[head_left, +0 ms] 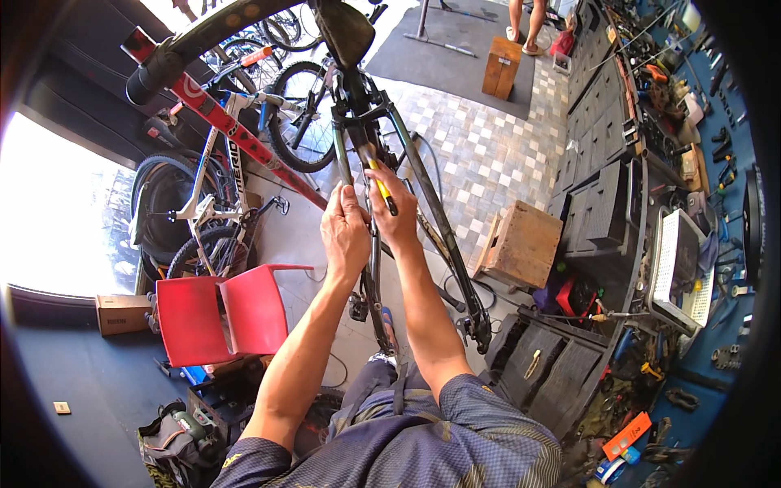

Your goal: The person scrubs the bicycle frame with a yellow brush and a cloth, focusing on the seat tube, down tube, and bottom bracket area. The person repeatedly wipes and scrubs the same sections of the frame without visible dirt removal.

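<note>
In front of me a dark bicycle frame (434,200) hangs with its two long stays pointing down toward my legs. Its saddle end is at the top of the view. My left hand (345,233) is closed around a tube of the frame, fingers curled. Close beside it, my right hand (395,210) grips a brush (381,187) with a yellow and black handle. The brush's bristle end points up into the gap between the frame tubes, just below the frame's upper joint. My right fingers cover part of the handle.
A red stand arm (244,138) slants beside the frame. Left are a white bicycle (213,159) and a red chair (221,315). At right stand a wooden box (522,244), dark drawers (579,154) and a tool-covered bench. Another person's legs (534,24) show near a second wooden box (500,68).
</note>
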### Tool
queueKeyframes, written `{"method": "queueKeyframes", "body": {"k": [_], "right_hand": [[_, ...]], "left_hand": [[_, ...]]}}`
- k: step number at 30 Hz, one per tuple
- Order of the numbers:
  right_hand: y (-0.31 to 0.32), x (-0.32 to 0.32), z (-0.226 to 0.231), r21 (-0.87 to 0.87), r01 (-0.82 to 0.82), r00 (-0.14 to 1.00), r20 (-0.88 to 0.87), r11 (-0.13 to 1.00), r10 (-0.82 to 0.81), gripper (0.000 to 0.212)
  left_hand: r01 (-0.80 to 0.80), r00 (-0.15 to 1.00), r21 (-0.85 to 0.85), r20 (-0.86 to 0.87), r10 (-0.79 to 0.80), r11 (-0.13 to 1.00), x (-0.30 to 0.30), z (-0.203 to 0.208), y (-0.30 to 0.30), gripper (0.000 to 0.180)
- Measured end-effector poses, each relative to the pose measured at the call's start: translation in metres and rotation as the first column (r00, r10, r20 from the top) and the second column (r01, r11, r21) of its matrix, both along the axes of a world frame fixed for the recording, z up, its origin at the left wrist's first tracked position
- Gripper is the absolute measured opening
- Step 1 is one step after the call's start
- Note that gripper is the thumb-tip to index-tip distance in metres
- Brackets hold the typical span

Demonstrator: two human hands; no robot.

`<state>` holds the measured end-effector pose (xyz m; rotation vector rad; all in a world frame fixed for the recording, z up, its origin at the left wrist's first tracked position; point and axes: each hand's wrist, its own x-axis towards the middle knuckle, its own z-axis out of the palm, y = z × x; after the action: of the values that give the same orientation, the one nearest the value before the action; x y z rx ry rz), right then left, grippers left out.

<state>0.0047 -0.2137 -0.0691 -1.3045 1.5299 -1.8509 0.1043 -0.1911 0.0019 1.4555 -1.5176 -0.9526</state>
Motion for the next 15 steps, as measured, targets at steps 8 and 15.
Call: {"method": "queueKeyframes", "body": {"k": [8,15], "right_hand": [[-0.006,-0.012,-0.008,-0.204,-0.055,0.982,-0.186,0.977,0.017,0.028],[0.047,0.023,-0.089,0.202,0.127,0.976,-0.201,0.971,-0.085,0.025]], "left_hand": [[0.018,0.999,-0.007,-0.042,-0.018,1.0,0.0,-0.005,-0.003,0.042],[0.067,0.991,0.02,0.111,-0.069,0.998,0.013,-0.002,-0.016,0.045]]}}
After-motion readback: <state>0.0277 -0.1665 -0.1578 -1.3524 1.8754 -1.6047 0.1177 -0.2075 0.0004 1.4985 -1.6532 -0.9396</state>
